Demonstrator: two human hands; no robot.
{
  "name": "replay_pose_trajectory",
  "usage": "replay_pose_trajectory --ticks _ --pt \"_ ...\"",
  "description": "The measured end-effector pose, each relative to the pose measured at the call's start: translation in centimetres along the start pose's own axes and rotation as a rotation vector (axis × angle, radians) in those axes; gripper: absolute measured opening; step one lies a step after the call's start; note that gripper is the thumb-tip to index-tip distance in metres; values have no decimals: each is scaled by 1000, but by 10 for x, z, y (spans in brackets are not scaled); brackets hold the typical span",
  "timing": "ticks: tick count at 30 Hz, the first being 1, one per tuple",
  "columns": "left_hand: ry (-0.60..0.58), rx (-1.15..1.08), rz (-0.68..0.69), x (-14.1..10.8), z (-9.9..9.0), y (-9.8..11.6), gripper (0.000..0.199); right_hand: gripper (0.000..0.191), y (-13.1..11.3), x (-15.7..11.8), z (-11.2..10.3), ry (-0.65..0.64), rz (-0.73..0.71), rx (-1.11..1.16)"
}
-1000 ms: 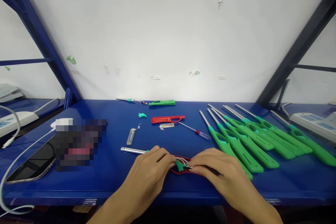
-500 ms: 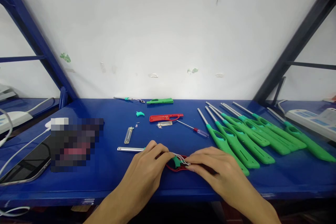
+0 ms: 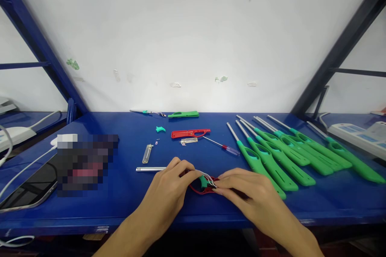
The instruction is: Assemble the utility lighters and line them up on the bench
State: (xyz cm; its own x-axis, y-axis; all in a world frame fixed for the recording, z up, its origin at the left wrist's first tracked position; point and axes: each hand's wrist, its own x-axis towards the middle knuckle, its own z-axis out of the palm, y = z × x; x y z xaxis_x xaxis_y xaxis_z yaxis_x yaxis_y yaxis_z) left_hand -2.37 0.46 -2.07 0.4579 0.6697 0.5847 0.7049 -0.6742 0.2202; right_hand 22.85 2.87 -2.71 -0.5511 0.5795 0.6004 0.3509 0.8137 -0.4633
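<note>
Near the table's front edge lies a red half-shell of a stick lighter with a teal trigger in it. White wires run over the trigger toward my right hand. My left hand is closed around the lighter's front part, and its metal tube sticks out to the left. My right hand pinches the wires' ends at the shell's handle; the fingers hide what lies beneath. Beyond are another red half-shell, a clear fuel tank and a second fuel tank.
Several assembled green stick lighters lie on the right. A screwdriver points toward the red half-shell. A loose teal trigger, a green shell and a tube with wires lie farther back. A phone is at left.
The fingers of both hands have shifted only slightly at the shell. The wires now bow up a little more between the hands, and the metal tube has moved slightly.
</note>
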Motion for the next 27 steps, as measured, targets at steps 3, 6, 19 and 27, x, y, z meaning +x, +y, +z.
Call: replay_pose_trajectory --ticks 3,6,19,27 --pt "-7 2 -7 1 0 0 49 15 -1 1 0 -8 -5 -13" --pt "-13 4 -14 1 0 -1 49 14 -3 2 -1 -3 1 -18" --pt "-24 -11 -16 -4 2 -3 37 10 -6 -1 -2 -37 27 -66" --pt "-70 -95 -58 -2 -9 13 27 9 -7 -2 -4 -48 33 -49"
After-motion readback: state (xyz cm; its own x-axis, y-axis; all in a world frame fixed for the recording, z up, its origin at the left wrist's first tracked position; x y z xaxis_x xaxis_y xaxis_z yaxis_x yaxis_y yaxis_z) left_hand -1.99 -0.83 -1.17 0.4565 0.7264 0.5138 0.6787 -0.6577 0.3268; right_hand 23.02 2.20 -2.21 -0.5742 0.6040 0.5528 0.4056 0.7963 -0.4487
